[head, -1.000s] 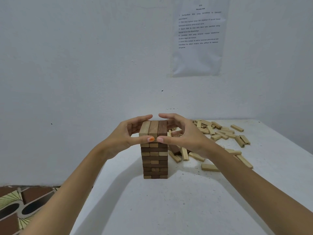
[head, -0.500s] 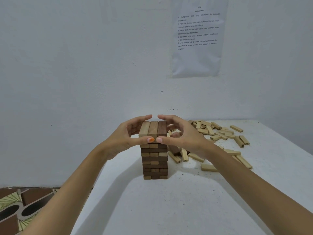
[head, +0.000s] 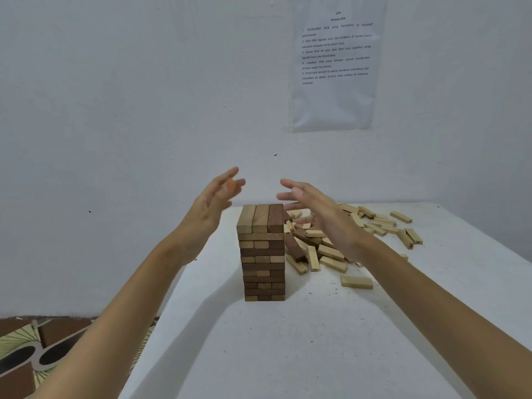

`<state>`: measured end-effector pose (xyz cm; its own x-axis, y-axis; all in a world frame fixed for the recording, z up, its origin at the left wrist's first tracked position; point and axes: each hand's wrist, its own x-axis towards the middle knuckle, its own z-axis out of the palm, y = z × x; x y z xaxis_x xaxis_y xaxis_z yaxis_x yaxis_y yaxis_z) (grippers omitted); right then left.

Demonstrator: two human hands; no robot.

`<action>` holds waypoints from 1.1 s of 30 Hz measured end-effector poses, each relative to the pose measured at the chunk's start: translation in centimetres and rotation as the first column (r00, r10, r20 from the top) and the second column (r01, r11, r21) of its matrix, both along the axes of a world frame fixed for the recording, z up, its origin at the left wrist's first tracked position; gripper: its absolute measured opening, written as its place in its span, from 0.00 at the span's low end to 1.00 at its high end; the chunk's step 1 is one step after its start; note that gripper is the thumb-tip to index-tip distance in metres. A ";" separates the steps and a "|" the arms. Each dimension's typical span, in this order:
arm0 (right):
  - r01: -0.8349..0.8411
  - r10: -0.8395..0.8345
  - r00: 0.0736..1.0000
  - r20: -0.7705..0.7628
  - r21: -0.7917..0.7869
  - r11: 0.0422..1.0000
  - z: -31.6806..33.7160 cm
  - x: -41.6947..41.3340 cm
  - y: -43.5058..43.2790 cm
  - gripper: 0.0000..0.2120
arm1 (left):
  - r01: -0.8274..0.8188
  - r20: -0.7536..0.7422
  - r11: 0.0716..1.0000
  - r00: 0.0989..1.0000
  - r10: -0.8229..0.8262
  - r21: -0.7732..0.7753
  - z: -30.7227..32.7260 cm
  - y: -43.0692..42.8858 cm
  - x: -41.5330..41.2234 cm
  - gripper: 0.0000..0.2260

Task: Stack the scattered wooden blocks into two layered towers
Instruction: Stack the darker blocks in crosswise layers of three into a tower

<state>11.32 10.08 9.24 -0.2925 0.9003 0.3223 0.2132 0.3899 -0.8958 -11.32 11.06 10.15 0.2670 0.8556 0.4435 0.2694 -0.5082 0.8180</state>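
Both hands lifted off tower (head: pixel 263 251): left hand (head: pixel 211 207), right hand (head: pixel 322 217) spread, nothing held. First tower stood mid-table; loose blocks (head: pixel 357 282) heaped right; second tower not begun.

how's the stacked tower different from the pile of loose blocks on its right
The tower stands upright in neat crossed layers; the loose blocks lie scattered, flat or tilted. The tower mixes dark and pale wood; the loose blocks are mostly pale. Both are same-shaped wooden blocks on the white table.
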 end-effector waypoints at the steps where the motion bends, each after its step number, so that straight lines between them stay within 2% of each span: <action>1: 0.012 -0.012 1.000 -0.001 0.017 1.000 0.3 0.1 -0.2 0.24 | -0.028 0.047 0.999 0.999 0.027 0.019 0.6 -0.2 0.3 0.37; 4: 0.044 -0.044 0.999 -0.007 0.063 0.997 1.2 0.5 -0.9 0.21 | -0.097 0.185 0.994 0.979 0.086 0.050 2.9 -1.6 1.8 0.22; 7: 0.077 -0.076 0.997 -0.016 0.129 0.989 2.2 1.3 -1.6 0.19 | -0.081 0.226 0.989 0.973 0.051 0.123 4.8 -3.9 4.0 0.13; 12: 0.100 -0.090 0.994 -0.070 0.162 0.982 3.2 3.7 -2.6 0.16 | 0.036 0.231 0.986 0.970 -0.073 0.162 5.4 -6.6 8.6 0.11; 17: 0.202 -0.189 0.976 -0.113 0.123 0.972 2.4 7.2 -2.2 0.10 | 0.031 0.131 0.995 0.991 -0.042 0.091 2.4 -6.0 13.7 0.07; 21: 0.240 -0.235 0.969 -0.069 0.062 0.969 0.4 9.7 -0.8 0.13 | -0.129 0.102 0.990 0.986 0.134 -0.053 -0.9 -3.3 16.5 0.06; 25: 0.322 -0.323 0.945 0.056 0.022 0.946 -1.7 11.7 2.2 0.15 | -0.336 0.059 0.924 0.934 0.351 -0.181 -3.4 0.0 17.8 0.07; 27: 0.381 -0.379 0.918 0.112 0.010 0.925 -2.6 12.4 4.1 0.15 | -0.401 0.000 0.894 0.912 0.409 -0.200 -4.2 1.7 18.4 0.06; 30: 0.462 -0.452 0.869 0.201 -0.005 0.887 -3.6 13.3 7.0 0.13 | -0.412 -0.100 0.889 0.911 0.400 -0.199 -5.0 4.2 19.5 0.04; 33: 0.498 -0.476 0.825 0.304 0.004 0.867 -4.5 14.2 9.9 0.14 | -0.445 -0.300 0.888 0.868 0.397 -0.112 -5.7 6.4 20.4 0.04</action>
